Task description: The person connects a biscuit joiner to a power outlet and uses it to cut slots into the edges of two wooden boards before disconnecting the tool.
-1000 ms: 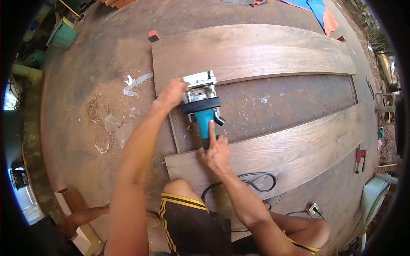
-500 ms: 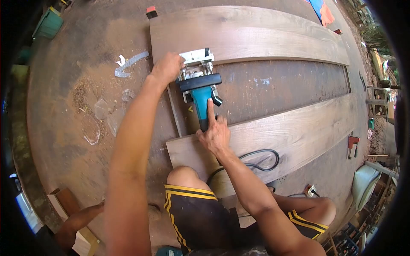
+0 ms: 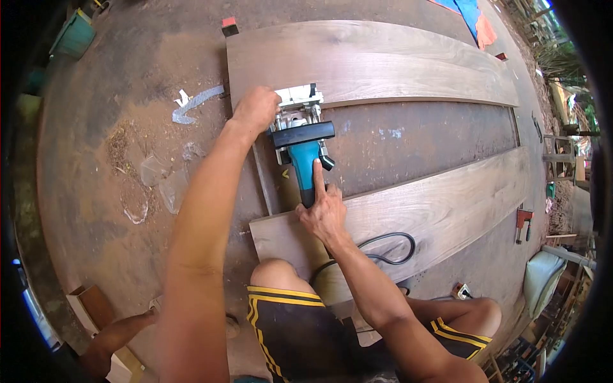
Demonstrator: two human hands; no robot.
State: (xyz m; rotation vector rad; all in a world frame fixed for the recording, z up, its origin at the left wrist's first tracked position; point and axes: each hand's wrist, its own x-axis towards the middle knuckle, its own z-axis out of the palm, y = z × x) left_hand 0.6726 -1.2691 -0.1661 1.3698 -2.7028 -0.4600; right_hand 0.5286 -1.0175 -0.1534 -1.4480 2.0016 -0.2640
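Observation:
A teal and black power tool (image 3: 302, 150) with a silver metal head rests at the near edge of the far wooden board (image 3: 383, 62). My left hand (image 3: 257, 110) grips the left side of the tool's metal head (image 3: 297, 96). Around the tool's black rear handle, my right hand (image 3: 324, 214) is closed, with the index finger stretched along the teal body. The black cord (image 3: 412, 246) loops over the near wooden board (image 3: 408, 210).
Red clamps lie at the far board's left corner (image 3: 229, 26) and right of the near board (image 3: 523, 225). Tape (image 3: 185, 110) and sawdust are on the floor at left. Another person's arm (image 3: 121, 335) shows lower left. A power socket (image 3: 461, 292) sits by my knee.
The whole view has shifted, so the boards and tool appear slightly lower. Both hands keep their holds on the tool, which stays at the far board's edge.

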